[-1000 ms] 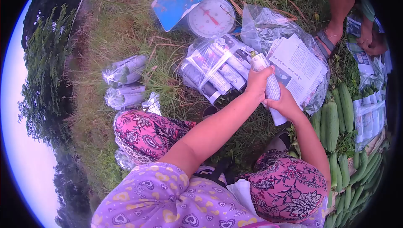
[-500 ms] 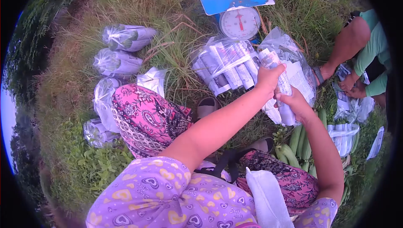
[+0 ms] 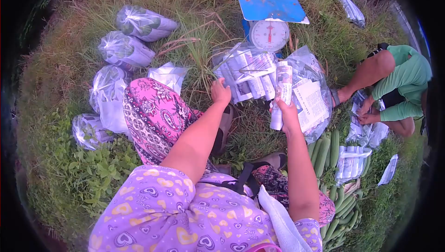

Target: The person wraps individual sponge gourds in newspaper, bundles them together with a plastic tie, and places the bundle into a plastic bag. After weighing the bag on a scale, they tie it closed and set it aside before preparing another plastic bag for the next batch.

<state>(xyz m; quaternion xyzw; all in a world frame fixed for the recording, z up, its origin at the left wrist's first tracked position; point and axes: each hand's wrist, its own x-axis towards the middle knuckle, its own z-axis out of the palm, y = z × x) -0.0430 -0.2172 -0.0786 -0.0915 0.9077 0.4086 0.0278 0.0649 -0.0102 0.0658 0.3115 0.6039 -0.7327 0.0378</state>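
My right hand (image 3: 287, 112) is closed around the lower part of a newspaper-wrapped roll (image 3: 284, 78), held upright; what the paper covers is hidden. Just left of it lies a clear plastic bag (image 3: 248, 69) packed with several similar rolls. My left hand (image 3: 221, 92) is at the left edge of this bag, its fingers curled against the plastic. Under and right of the held roll, loose newspaper sheets (image 3: 311, 105) lie on another clear plastic bag (image 3: 303, 62).
Behind the bags stands a blue dial scale (image 3: 270, 34). Several filled bags (image 3: 127, 50) line the grass at left. Long green gourds (image 3: 329, 152) and a bag of wrapped rolls (image 3: 351, 163) lie at right. Another person (image 3: 403, 85) crouches there, hands on plastic.
My left hand has let go of the wrapped roll and moved left to the bag's edge. My right hand keeps the roll, now further left, beside the packed bag.
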